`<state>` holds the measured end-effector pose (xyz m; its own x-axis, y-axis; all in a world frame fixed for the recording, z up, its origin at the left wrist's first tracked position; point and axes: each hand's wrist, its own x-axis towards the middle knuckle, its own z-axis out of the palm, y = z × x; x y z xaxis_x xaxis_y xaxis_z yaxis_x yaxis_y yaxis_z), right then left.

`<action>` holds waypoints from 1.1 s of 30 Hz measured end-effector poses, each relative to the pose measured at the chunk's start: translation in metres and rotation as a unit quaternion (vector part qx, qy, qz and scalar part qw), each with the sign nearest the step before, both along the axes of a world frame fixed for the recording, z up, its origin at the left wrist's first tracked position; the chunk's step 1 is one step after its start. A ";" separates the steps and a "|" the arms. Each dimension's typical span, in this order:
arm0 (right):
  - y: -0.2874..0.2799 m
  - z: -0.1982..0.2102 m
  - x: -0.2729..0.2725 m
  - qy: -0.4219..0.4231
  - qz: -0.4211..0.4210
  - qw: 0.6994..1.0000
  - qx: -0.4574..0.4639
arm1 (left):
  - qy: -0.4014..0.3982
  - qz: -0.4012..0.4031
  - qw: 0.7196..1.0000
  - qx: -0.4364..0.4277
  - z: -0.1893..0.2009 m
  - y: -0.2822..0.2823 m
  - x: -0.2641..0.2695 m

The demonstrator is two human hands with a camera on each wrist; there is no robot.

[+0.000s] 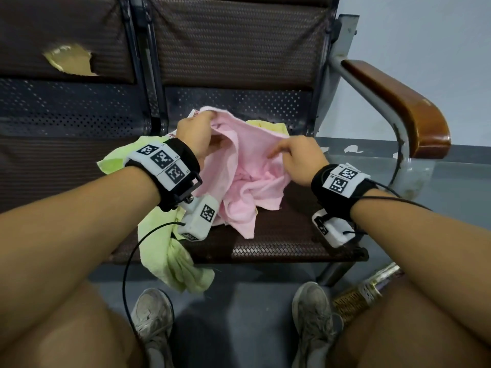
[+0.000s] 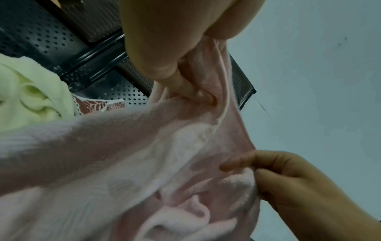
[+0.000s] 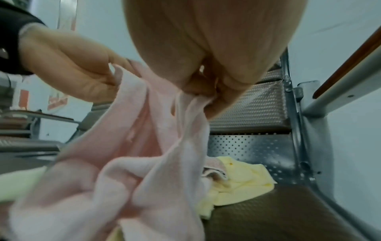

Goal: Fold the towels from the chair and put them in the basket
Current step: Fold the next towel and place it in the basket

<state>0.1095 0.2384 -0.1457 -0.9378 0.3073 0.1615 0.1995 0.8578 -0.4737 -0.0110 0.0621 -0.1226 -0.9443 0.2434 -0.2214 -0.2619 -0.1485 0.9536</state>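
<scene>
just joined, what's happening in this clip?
A person is working on a pink towel over the chair seat. The left hand grips its far edge and the right hand pinches another part of the edge; the rest hangs crumpled onto the seat, not yet folded. A green towel droops off the seat's front left, and a yellow towel lies at the back. A basket is partly visible by the person's right leg.

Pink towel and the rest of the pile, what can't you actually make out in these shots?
- Pink towel: bunched between left hand and right hand, so its corners are lost in folds, all views.
- Green towel: partly behind the left forearm, head view.
- Yellow towel: mostly behind the pink one.
- Basket: only a sliver shows beside the right leg, head view.
</scene>
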 end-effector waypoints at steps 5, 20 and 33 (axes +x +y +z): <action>-0.035 -0.004 -0.003 -0.025 0.128 0.990 -0.043 | -0.016 -0.013 0.997 0.080 0.011 0.003 0.009; -0.001 0.003 -0.019 0.140 -0.125 0.976 -0.115 | 0.072 0.041 0.995 -0.061 0.010 -0.023 -0.005; 0.035 -0.017 0.008 -0.134 -0.019 0.990 0.038 | 0.113 0.035 0.990 -0.083 -0.009 -0.037 -0.030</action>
